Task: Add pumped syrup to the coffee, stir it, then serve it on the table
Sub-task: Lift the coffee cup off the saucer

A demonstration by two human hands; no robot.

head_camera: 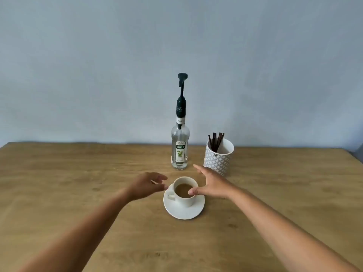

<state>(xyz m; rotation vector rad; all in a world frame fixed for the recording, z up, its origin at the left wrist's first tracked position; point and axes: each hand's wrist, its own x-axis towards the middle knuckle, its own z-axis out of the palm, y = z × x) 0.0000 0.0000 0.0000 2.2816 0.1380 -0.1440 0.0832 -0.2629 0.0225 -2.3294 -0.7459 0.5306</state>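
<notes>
Head view — a light brown wooden table [78, 183] runs back to a plain blue-grey wall [98, 65].

The small white ceramic cup [185, 201] stands upright on a round white saucer [184, 212] at the middle of the table. It holds light brown coffee [182, 190], and its handle points to the left.

Behind the cup, and apart from it, stands a tall clear glass syrup bottle [180, 152] with a green and white label. A long black pump [181, 95] is fitted on its neck, with the spout turned left.

To the right of the bottle, not touching it, is a white cylindrical holder with a grey diamond pattern [218, 160]. A bunch of thin dark brown stirring sticks [216, 141] leans to one side in it.

The left hand [146, 185] is at the left edge of the saucer. Its fingers are loosely curved and it holds nothing. The hand is blurred, so contact with the saucer rim cannot be told.

The right hand [208, 183] is spread wide between the cup and the patterned holder, and it covers the holder's lower left corner. Its thumb lies across the cup's right rim in this view — actual contact cannot be told. Its fingertips reach toward the bottle's base and stop short of it. It holds nothing.
</notes>
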